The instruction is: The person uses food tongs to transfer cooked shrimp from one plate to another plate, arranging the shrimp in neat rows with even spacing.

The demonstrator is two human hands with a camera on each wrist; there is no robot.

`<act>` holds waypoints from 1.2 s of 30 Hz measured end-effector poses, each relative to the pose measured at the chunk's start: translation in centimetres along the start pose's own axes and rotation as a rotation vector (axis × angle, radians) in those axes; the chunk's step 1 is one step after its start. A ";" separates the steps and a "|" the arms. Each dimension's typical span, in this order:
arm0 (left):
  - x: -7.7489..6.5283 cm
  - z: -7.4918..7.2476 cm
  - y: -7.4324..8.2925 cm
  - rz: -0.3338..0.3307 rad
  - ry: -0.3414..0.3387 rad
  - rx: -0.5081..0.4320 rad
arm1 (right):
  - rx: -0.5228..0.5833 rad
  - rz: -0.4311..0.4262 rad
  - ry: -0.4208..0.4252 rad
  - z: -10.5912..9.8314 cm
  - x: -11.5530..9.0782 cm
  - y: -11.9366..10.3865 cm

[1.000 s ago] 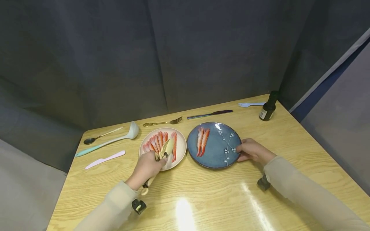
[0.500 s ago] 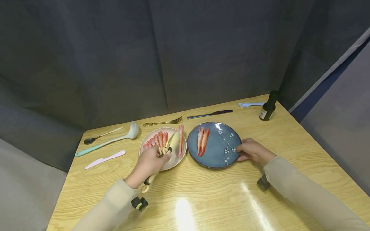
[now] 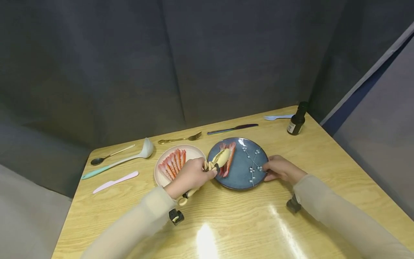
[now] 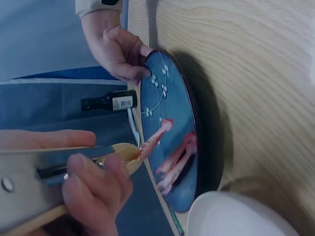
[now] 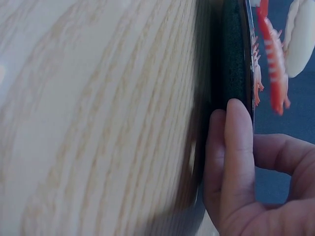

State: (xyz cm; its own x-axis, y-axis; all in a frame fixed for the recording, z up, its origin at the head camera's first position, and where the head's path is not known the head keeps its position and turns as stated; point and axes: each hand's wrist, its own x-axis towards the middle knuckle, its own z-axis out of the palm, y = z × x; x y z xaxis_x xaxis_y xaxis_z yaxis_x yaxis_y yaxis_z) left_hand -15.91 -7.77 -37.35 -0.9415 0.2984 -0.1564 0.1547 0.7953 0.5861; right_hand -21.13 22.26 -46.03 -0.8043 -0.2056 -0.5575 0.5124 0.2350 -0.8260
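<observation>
My left hand point(image 3: 191, 175) grips a pair of tongs with cream tips point(image 3: 222, 157). Between those tips a red-and-white shrimp point(image 4: 156, 137) is pinched, held over the left part of a dark blue plate point(image 3: 242, 181). Two more shrimps point(image 4: 178, 164) lie on that plate, partly hidden by the tongs in the head view. At the plate's right rim, my right hand point(image 3: 280, 168) pinches the edge, thumb on top and fingers point(image 5: 238, 147) underneath. Left of the blue plate stands a pale pink plate point(image 3: 194, 151) bearing several shrimps point(image 3: 172, 163); my left hand overlaps its right side.
A ladle point(image 3: 146, 150), a black spoon point(image 3: 98, 160) and a pink knife point(image 3: 115, 182) lie at the left. Along the back are a gold fork point(image 3: 181, 138), a dark knife point(image 3: 233, 129) and a blue fork point(image 3: 275, 117). A dark bottle point(image 3: 296, 120) stands at the back right.
My left hand has carried the tongs and a shrimp rightward from the pink plate to above the blue plate. My right hand has stayed at the blue plate's rim.
</observation>
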 end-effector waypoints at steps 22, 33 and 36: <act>2.2 1.4 -1.1 -0.008 -0.037 0.016 | -0.020 0.010 0.012 0.1 0.5 -0.2; 2.1 2.1 -1.1 0.006 0.002 0.100 | -0.028 0.014 0.024 0.0 0.3 -0.1; 2.1 2.3 -1.1 0.022 0.019 0.140 | -0.029 0.016 0.025 -0.1 0.2 0.0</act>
State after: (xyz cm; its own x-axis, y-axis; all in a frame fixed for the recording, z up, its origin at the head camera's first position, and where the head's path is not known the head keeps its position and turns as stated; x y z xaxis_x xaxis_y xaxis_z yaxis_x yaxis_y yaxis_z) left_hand -17.31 -6.80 -40.17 -0.9426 0.3078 -0.1293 0.2144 0.8550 0.4722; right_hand -21.31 22.27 -46.08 -0.8038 -0.1779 -0.5677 0.5162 0.2659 -0.8142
